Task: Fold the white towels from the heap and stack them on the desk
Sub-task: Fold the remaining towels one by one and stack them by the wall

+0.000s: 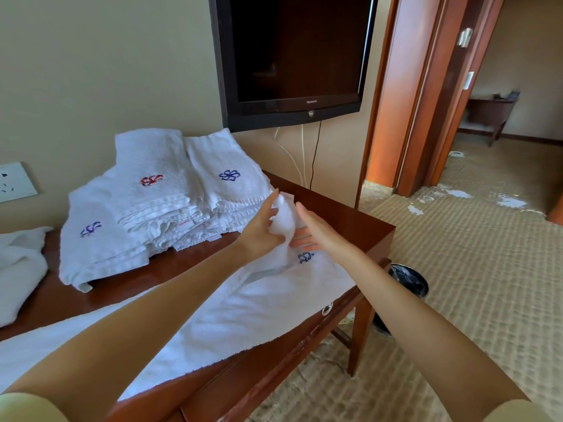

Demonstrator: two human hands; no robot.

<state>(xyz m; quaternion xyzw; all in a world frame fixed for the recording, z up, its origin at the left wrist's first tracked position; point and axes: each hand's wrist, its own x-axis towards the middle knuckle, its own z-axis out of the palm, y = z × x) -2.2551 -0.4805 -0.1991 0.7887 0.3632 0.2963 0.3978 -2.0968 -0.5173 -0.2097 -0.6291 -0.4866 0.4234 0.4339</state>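
The towel (243,306) was lying spread out along the front edge of the worktop (350,220), and the end nearest the right edge, by its blue emblem (305,257), was bunched up and lifted. The left hand (262,229) had that bunch gripped in curled fingers. The right hand (316,229) was open with straight fingers just beside it, maybe touching, couldn't really tell. Toward the back edge sat the folded towels (158,190) in overlapping stacks, with the loose heap (18,263) at the left edge. TV (292,56) on the wall above, bin (408,281) on the floor by the right end.
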